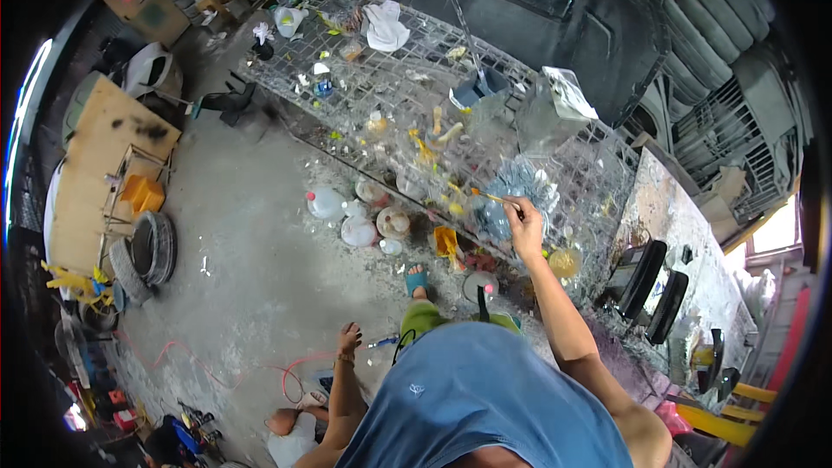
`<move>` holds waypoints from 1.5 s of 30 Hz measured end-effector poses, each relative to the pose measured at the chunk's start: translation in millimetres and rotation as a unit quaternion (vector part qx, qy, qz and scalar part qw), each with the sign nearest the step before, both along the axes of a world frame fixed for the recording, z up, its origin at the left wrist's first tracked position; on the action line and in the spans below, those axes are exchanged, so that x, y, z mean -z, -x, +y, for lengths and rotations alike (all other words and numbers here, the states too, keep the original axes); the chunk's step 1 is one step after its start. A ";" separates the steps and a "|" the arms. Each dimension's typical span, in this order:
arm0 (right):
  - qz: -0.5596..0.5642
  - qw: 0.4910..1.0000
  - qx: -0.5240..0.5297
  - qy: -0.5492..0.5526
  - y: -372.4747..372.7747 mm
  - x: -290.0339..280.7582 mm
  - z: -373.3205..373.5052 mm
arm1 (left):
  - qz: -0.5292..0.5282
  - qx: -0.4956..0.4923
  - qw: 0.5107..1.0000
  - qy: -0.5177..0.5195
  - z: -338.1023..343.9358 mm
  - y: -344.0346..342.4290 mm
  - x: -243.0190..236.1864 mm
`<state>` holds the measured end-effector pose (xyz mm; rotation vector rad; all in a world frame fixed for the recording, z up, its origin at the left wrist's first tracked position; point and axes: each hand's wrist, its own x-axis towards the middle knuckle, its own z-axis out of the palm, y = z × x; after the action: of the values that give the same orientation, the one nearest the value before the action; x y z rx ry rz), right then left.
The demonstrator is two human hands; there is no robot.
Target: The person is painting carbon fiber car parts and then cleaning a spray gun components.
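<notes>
My right hand (pixel 525 227) is closed on a thin wooden-looking stick (pixel 494 197) with an orange tip pointing left. It hovers by the near edge of a grid-topped workbench (pixel 347 134), over a grey-blue paint-smeared patch (pixel 513 180). Whether the stick touches the patch, I cannot tell. My left hand (pixel 349 338) hangs low at my side, holding nothing that I can see, its fingers loosely apart. To its right on the floor is a slim blue tool (pixel 382 342).
A grey tub (pixel 478 89) and a white cloth (pixel 386 28) lie on the bench. Plastic jugs (pixel 358 230) stand below its near edge. A red hose (pixel 290 374) crosses the floor. Tyres (pixel 154 247) and a wooden board (pixel 113 173) are left; another person (pixel 299 433) is low behind.
</notes>
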<state>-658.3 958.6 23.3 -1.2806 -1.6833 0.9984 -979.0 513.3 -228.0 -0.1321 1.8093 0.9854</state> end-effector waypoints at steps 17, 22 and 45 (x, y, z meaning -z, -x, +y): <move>-0.236 0.963 -0.105 -0.078 159.9 65.3 152.7 | -0.028 0.089 0.986 0.137 12.7 97.1 -34.1; -0.354 0.920 -0.169 0.018 185.0 79.5 169.0 | -0.038 0.070 0.984 0.160 -12.6 102.5 -41.8; -0.377 0.923 0.073 -0.020 -101.0 102.5 55.5 | -0.018 0.189 0.980 0.066 109.6 109.8 -31.8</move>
<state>-557.3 1014.2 -79.2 -1.8780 -2.0977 0.3780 -1088.8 622.9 -196.2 0.1096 1.7819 0.5919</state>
